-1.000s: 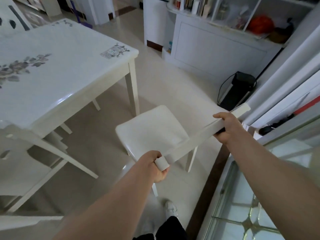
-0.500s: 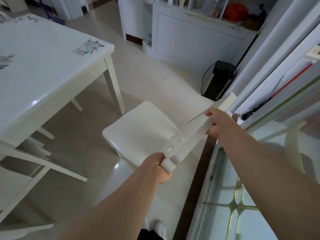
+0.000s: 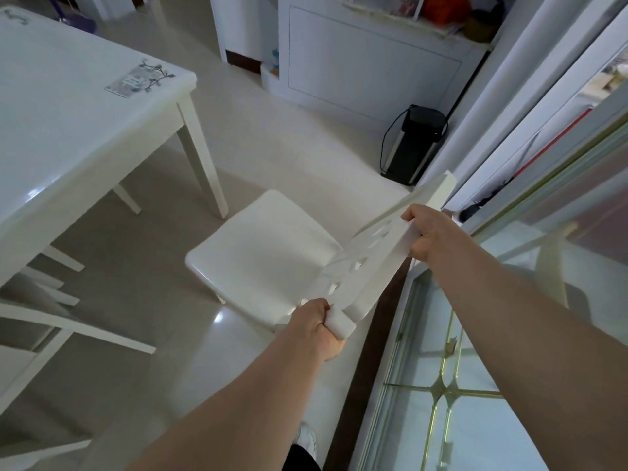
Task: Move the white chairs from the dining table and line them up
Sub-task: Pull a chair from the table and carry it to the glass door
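Note:
A white chair (image 3: 261, 253) stands on the tiled floor between the dining table (image 3: 68, 124) and a glass sliding door. My left hand (image 3: 321, 326) grips the near end of its top back rail. My right hand (image 3: 430, 232) grips the far end of the same rail. The seat faces away from me, toward the table leg. A second white chair (image 3: 44, 321) sits tucked at the table's near side on the left, only partly in view.
The glass sliding door (image 3: 475, 385) with brass inlay runs along the right, close to the chair's back. A black appliance with a cord (image 3: 413, 144) stands by the door frame. A white cabinet (image 3: 367, 62) lines the far wall. My shoe (image 3: 307, 440) shows at the bottom.
The chair's back has swung closer to the glass door and further from the table. Both hands have kept their hold on the top rail. My view has shifted rightward.

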The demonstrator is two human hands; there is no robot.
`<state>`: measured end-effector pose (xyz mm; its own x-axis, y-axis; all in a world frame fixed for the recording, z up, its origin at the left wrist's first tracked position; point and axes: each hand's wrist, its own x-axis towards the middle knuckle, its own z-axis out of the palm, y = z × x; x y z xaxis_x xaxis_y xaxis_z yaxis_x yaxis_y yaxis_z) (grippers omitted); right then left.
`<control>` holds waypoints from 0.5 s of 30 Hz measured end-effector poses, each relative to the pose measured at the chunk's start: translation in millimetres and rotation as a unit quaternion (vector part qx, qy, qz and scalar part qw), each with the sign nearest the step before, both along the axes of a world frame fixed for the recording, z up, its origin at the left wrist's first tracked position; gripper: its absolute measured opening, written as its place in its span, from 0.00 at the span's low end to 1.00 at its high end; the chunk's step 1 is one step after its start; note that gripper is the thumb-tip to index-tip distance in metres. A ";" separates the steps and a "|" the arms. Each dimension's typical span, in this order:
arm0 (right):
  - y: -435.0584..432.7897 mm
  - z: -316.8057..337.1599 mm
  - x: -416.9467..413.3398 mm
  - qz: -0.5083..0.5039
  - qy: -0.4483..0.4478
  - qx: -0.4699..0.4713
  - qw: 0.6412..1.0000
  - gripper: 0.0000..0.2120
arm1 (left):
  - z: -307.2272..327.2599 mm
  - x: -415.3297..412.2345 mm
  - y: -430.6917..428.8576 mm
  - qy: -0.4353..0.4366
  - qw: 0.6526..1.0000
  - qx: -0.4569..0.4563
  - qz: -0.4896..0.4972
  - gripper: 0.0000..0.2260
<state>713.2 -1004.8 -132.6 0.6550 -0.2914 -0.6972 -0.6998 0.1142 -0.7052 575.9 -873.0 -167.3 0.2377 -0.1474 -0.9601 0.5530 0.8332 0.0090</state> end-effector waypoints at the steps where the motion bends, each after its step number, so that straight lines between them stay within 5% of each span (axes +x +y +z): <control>1: -2.6 -1.4 4.2 0.001 -0.003 -0.005 1.000 0.10 | 1.0 0.6 -4.1 0.002 1.000 -0.004 0.006 0.07; 15: -19.5 1.3 -0.5 -0.009 -0.008 -0.004 1.000 0.13 | -14.7 -1.7 -33.2 0.001 1.000 -0.015 -0.018 0.06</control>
<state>712.7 -1024.4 -131.3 0.6609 -0.3083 -0.6842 -0.6860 0.1218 -0.7174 574.2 -906.2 -182.0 0.2299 -0.1838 -0.9557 0.5819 0.8131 -0.0164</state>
